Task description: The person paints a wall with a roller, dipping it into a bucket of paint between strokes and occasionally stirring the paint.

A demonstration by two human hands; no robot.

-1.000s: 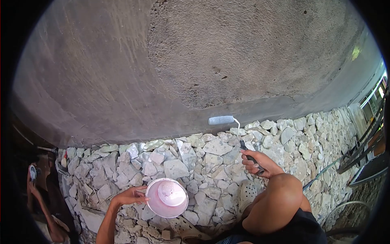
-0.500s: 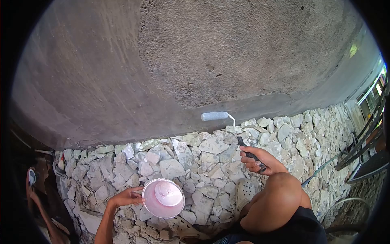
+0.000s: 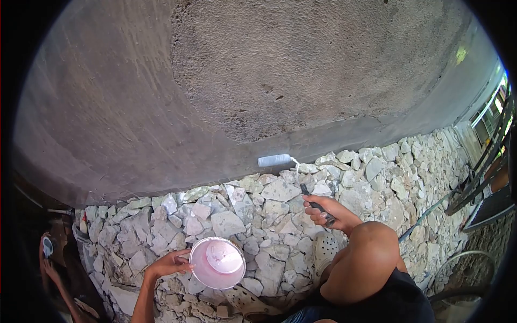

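My right hand (image 3: 327, 210) grips the dark handle of a small paint roller (image 3: 274, 160). Its grey-white sleeve rests against the bottom strip of the concrete wall (image 3: 161, 107), just above the stones. My left hand (image 3: 169, 264) holds the rim of a pink bucket (image 3: 218, 262) that sits low over the rubble. My bent right knee (image 3: 371, 253) is at the lower right.
Broken pale stones (image 3: 258, 210) cover the ground along the wall's base. A light perforated shoe (image 3: 328, 250) rests on them. Another person crouches at the far left edge (image 3: 54, 269). Hoses and a dark metal railing (image 3: 484, 183) lie at the right.
The roller and my right hand have shifted left along the wall's base. The bucket and my left hand have barely moved.
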